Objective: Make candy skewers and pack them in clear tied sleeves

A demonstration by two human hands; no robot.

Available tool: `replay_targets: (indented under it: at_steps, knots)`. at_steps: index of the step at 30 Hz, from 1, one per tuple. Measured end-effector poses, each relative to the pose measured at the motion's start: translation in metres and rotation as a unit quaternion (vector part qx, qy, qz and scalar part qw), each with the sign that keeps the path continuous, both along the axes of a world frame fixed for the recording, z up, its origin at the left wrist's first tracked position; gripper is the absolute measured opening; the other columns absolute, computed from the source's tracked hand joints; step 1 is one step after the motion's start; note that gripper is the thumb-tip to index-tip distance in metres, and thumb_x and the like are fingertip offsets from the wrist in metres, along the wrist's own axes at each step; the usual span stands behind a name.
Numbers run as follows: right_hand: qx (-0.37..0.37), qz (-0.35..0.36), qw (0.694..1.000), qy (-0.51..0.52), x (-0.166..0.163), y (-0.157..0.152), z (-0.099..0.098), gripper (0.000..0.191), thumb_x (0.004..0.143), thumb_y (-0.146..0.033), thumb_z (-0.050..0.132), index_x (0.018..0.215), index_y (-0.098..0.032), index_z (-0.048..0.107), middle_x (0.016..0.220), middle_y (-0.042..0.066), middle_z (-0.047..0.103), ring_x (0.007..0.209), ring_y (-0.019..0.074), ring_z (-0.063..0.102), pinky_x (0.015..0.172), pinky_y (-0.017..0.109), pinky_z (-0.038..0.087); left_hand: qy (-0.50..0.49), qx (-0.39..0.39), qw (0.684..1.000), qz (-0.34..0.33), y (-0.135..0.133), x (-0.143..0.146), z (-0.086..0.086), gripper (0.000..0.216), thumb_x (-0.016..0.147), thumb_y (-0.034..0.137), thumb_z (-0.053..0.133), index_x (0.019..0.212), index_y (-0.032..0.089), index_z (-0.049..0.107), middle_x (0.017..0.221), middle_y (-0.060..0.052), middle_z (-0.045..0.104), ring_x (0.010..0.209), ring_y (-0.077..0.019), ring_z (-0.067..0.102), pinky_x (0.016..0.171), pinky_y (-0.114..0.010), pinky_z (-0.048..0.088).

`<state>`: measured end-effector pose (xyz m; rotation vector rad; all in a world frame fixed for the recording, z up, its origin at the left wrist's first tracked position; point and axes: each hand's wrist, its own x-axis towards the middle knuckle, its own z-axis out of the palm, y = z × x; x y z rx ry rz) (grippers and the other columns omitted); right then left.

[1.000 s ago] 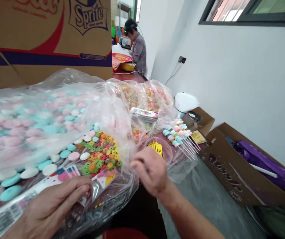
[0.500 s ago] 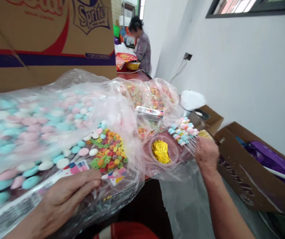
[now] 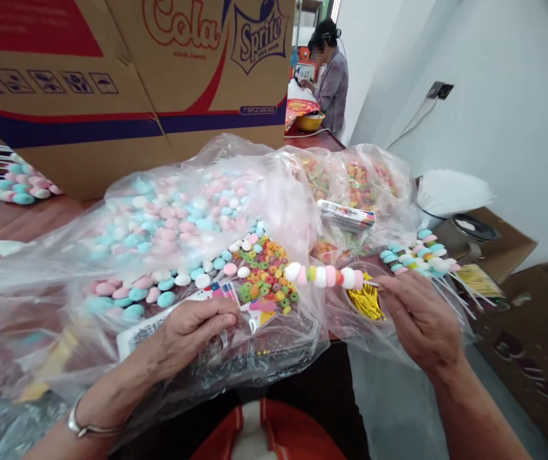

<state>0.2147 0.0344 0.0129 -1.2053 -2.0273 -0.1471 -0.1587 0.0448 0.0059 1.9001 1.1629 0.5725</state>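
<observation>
My right hand (image 3: 422,319) is closed around the bare stick end of a candy skewer (image 3: 326,276). White and pink marshmallows alternate on it with gummy rings, and it points left over the loose candy. My left hand (image 3: 200,329) lies with fingers pressed together on printed plastic wrappers (image 3: 259,314), seemingly pinching them at the bag's front. Just beyond it are gummy rings (image 3: 267,271) and a big clear bag of pastel marshmallows (image 3: 173,211). Below the skewer, a round tub holds gold twist ties (image 3: 366,301). Several finished skewers (image 3: 418,255) lie beyond my right hand.
A large cardboard box (image 3: 182,96) stands behind the marshmallows. More skewers (image 3: 22,182) lie far left. Bags of gummy rings (image 3: 350,176), a stack of wrappers (image 3: 345,214) and a metal mug (image 3: 468,233) are at back right. Another person (image 3: 331,76) works at the far end.
My right hand has come leftward from the skewer pile and now holds one skewer over the candy. My left hand stays on the wrappers. The view has swung left.
</observation>
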Motion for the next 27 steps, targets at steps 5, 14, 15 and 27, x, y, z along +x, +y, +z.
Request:
replay_targets:
  at_steps: [5, 14, 15, 27]
  knots:
    - [-0.023, 0.076, 0.997, 0.013, -0.024, 0.001, 0.006, 0.019, 0.092, -0.013, 0.051, 0.102, -0.020, 0.066, 0.080, 0.004, 0.066, 0.073, 0.0182, 0.055, 0.074, 0.036, 0.041, -0.006, -0.019, 1.000, 0.004, 0.000, -0.005, 0.004, 0.027, 0.093, 0.033, 0.050, 0.081, 0.017, 0.069, 0.074, -0.001, 0.069, 0.069, -0.0134, 0.061, 0.065, -0.019, 0.048]
    - [-0.047, 0.138, 0.989, -0.011, -0.025, 0.008, 0.002, 0.021, 0.090, -0.014, 0.053, 0.105, -0.020, 0.067, 0.084, 0.005, 0.068, 0.077, 0.0193, 0.055, 0.074, 0.037, 0.042, -0.041, -0.067, 0.997, -0.020, 0.000, -0.016, 0.006, 0.028, 0.092, 0.034, 0.052, 0.076, 0.016, 0.067, 0.072, -0.002, 0.067, 0.068, -0.0136, 0.060, 0.065, -0.020, 0.047]
    - [-0.045, 0.140, 0.989, -0.013, -0.025, 0.009, 0.002, 0.022, 0.090, -0.013, 0.053, 0.105, -0.020, 0.067, 0.086, 0.005, 0.068, 0.077, 0.0192, 0.055, 0.075, 0.037, 0.041, -0.040, -0.074, 0.996, -0.037, 0.001, -0.017, 0.006, 0.028, 0.093, 0.033, 0.051, 0.076, 0.016, 0.066, 0.072, -0.002, 0.066, 0.068, -0.0133, 0.059, 0.065, -0.020, 0.047]
    - [-0.059, 0.176, 0.980, -0.066, -0.018, 0.019, 0.017, 0.019, 0.094, -0.019, 0.050, 0.102, -0.023, 0.066, 0.084, 0.004, 0.069, 0.077, 0.0189, 0.059, 0.074, 0.037, 0.041, -0.006, -0.106, 0.990, -0.090, 0.011, -0.024, 0.008, 0.028, 0.093, 0.031, 0.051, 0.076, 0.015, 0.066, 0.072, -0.001, 0.061, 0.067, -0.0121, 0.052, 0.062, -0.018, 0.043]
